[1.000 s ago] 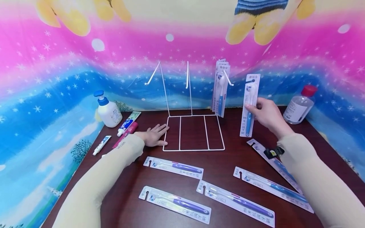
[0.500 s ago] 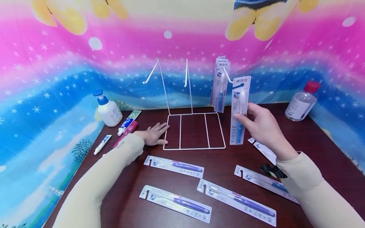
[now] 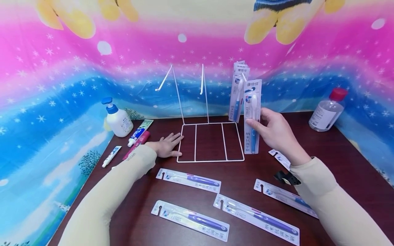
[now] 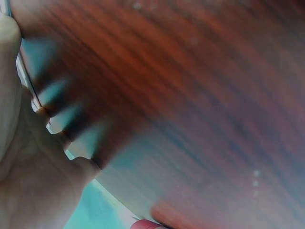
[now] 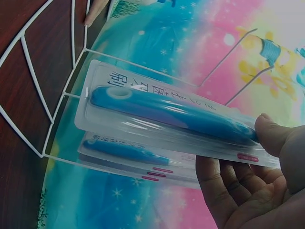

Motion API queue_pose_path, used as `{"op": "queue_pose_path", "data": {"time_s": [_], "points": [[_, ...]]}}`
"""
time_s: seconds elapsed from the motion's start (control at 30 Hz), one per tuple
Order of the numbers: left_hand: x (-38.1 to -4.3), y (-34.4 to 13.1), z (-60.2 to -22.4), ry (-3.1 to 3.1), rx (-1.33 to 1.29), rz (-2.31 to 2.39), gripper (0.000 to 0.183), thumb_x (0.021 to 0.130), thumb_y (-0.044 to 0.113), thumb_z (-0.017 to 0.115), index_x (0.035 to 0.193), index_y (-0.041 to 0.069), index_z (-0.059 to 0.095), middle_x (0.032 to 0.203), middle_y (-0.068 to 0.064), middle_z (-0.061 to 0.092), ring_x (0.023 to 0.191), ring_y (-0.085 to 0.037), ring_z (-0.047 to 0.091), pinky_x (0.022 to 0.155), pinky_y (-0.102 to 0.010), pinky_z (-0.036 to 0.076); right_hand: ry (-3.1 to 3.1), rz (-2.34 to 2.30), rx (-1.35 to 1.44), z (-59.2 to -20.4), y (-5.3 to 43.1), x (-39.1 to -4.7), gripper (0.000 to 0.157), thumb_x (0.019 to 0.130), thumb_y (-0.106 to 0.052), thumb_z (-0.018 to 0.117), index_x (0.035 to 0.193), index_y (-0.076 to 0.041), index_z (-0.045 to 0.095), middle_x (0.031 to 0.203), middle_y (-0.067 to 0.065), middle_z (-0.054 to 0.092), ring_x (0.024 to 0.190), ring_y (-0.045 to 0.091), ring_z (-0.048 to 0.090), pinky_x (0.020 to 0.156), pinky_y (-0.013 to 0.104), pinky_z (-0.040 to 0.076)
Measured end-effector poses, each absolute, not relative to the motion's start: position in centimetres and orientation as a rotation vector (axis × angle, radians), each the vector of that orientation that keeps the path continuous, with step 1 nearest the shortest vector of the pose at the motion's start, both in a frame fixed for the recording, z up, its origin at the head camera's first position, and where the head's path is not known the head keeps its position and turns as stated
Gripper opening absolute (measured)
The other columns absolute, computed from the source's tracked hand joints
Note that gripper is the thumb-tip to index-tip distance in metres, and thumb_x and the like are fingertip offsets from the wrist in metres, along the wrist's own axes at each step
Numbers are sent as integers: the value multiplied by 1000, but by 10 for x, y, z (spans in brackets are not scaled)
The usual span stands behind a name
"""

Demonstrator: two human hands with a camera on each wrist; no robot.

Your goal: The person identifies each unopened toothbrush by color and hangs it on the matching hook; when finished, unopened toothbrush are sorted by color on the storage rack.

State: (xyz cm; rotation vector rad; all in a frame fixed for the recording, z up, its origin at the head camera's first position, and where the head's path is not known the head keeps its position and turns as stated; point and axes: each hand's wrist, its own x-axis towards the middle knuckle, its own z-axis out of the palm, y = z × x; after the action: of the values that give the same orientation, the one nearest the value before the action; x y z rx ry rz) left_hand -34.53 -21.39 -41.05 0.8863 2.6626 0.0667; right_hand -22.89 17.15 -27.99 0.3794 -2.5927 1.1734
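Observation:
My right hand (image 3: 275,131) pinches a packaged blue toothbrush (image 3: 253,116) between thumb and fingers, upright, its slotted top overlapping the right-hand hook of a white wire rack (image 3: 212,161). That hook's tip is hidden by the pack. Just behind hang several packaged toothbrushes (image 3: 235,102) on the same hook. In the right wrist view the blue handle (image 5: 171,114) shows through clear plastic, with another pack (image 5: 124,150) beyond it. My left hand (image 3: 166,146) rests on the table with fingers spread, fingertips right at the rack's left base wire.
Purple toothbrush packs (image 3: 191,220) lie in front of the rack, with blue ones (image 3: 286,196) by my right forearm. Toothpaste tubes (image 3: 140,133) and a pump bottle (image 3: 118,119) stand or lie left. A red-capped bottle (image 3: 327,111) stands right. Two other hooks (image 3: 202,80) hold nothing.
My right hand has moved left with the blue toothbrush pack, bringing its top from beside the rack to the right-hand hook. The left hand has stayed in place.

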Motion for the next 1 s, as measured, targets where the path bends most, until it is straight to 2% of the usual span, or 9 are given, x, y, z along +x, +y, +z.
{"op": "queue_pose_path", "data": {"time_s": [0.27,0.6,1.0], "points": [[-345,-214,-409,2656,873,70,80,91,53,45,149,11,9,153,-14,4,136,-39,3,101,-63,12,-2626,1213,363,-286,169,-247,54,87,-44,57,129,-10,52,118,12,59,94,27,63,72,46,51],[-344,-215,-411,2659,871,91,80,91,52,46,148,10,11,152,-15,6,136,-40,4,101,-63,12,-2635,1246,300,-292,166,-287,52,86,-46,57,124,-10,56,111,11,62,90,23,64,73,42,51],[-344,-215,-412,2656,862,99,80,91,54,45,149,12,9,153,-12,4,137,-38,2,102,-61,11,-2638,1268,247,-290,161,-316,53,87,-46,56,127,-10,55,115,11,61,95,25,62,77,42,49]]}}
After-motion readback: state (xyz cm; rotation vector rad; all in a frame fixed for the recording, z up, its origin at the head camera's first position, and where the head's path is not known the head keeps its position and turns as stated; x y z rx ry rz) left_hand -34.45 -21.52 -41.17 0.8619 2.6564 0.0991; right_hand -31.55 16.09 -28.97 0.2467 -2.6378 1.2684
